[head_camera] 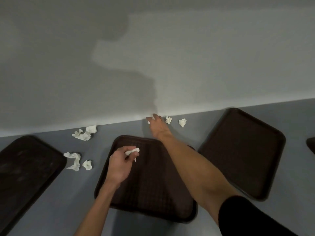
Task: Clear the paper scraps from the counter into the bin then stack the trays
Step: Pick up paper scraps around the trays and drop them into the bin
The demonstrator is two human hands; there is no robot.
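Three dark brown trays lie on the grey counter: a left tray (25, 167), a middle tray (153, 193) and a right tray (243, 150). My left hand (119, 164) hovers over the middle tray, shut on a crumpled white paper scrap (132, 151). My right hand (156, 124) reaches to the back wall, its fingers closing around a small white scrap (148, 122). Two more scraps (168, 119) (182, 122) lie just right of that hand. Other scraps sit at the back left (85, 133) and between the left and middle trays (75, 160) (87, 164).
A plain grey wall (153, 57) rises directly behind the counter. A dark object (311, 144) is cut off at the right edge. No bin is in view.
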